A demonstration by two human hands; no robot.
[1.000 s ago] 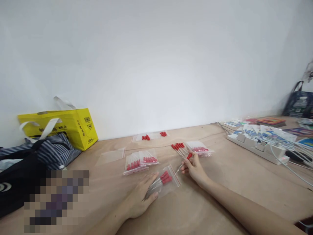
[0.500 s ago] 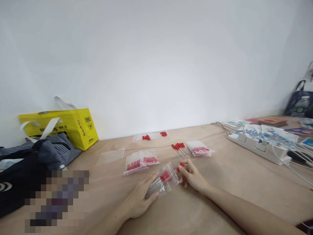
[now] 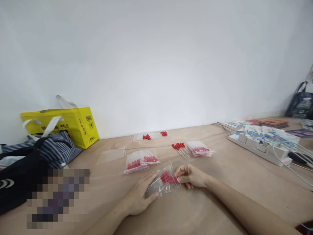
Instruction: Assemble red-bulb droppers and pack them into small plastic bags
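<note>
A clear zip bag [image 3: 160,187] with several red-tipped sticks inside lies between my hands. My left hand [image 3: 140,197] grips its left end between thumb and fingers. At the bag's open right edge, my right hand [image 3: 189,176] pinches a red tip, which sits at the mouth beside the others. Beyond my hands are filled bags [image 3: 133,163] at centre-left and another filled stack [image 3: 199,148] to the right. Loose red-tipped sticks [image 3: 179,148] lie next to that right stack.
At the back lie bags with red tips [image 3: 146,137]; a flat clear bag [image 3: 112,155] is at left. A yellow bag [image 3: 89,130] and striped bag [image 3: 56,150] stand far left. A white power strip [image 3: 259,150] with cables sits right, near colourful cards [image 3: 274,122].
My right hand has moved slightly down and left, bringing the pinched red tip from outside the bag into its mouth. My left hand stays on the bag.
</note>
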